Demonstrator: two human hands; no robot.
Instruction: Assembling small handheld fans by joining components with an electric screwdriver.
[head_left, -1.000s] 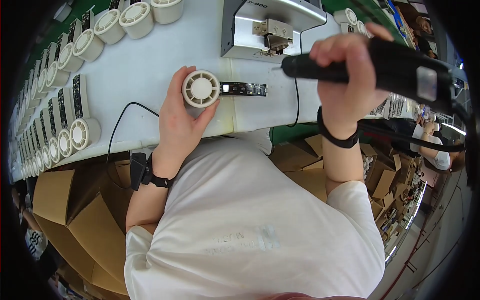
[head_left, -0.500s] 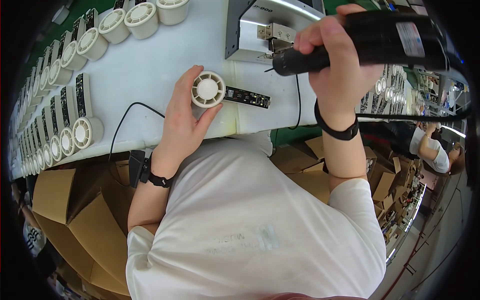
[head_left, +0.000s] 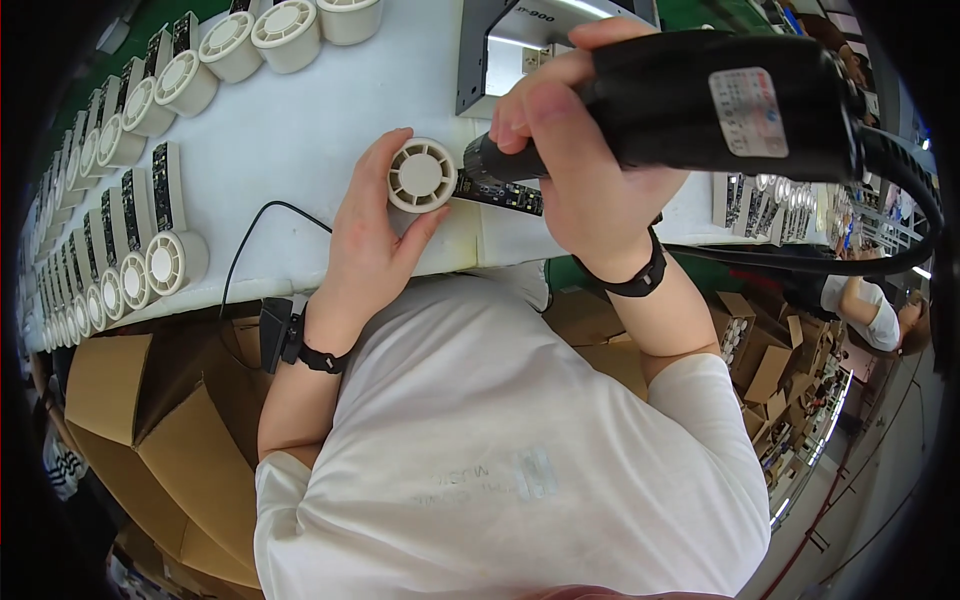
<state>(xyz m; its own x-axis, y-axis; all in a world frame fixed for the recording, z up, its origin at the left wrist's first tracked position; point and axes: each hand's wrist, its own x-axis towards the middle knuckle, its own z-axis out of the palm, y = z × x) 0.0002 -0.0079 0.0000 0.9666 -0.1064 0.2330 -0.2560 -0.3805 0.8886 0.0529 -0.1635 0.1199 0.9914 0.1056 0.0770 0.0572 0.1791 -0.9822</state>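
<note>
My left hand (head_left: 375,220) grips a round white slotted fan head (head_left: 420,175) between thumb and fingers, above the near part of the white table. A dark circuit board (head_left: 512,196) on a narrow handle runs from the head to the right. My right hand (head_left: 585,140) is wrapped round a black electric screwdriver (head_left: 690,105), held nearly level. Its nose points left and covers part of the board close to the head. Whether the bit touches the board is hidden.
Rows of similar white units (head_left: 185,84) with boards line the table's left side. A grey machine (head_left: 520,50) stands at the back. Open cardboard boxes (head_left: 190,450) lie below the table edge. A black cable (head_left: 800,262) trails off the screwdriver. Another person (head_left: 860,305) is at far right.
My right hand has brought the screwdriver left and slightly down, from beside the machine to over the board near the fan head. My left hand stays almost still.
</note>
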